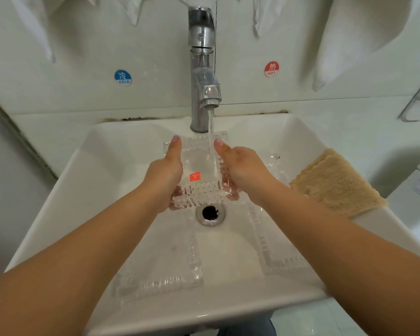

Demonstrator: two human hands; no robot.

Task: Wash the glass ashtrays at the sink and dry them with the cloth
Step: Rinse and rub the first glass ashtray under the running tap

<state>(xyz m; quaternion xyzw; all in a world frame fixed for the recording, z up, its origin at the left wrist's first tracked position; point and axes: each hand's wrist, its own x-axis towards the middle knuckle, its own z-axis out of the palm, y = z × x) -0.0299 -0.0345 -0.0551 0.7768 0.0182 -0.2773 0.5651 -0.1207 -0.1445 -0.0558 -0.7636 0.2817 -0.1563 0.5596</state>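
At the centre of the frame, the left hand [166,169] and right hand [240,169] gripped opposite sides of a square glass ashtray [199,166] bearing a red sticker [195,176], thumbs laid on top, under the running chrome faucet [203,69]. Two more ashtrays [165,270] [274,241] lay in the white sink [83,190], lower centre. A tan cloth [335,183] rested on the sink's right rim.

Blue wall sticker [123,77] reads "COLD"; red sticker [271,69] "HOT".
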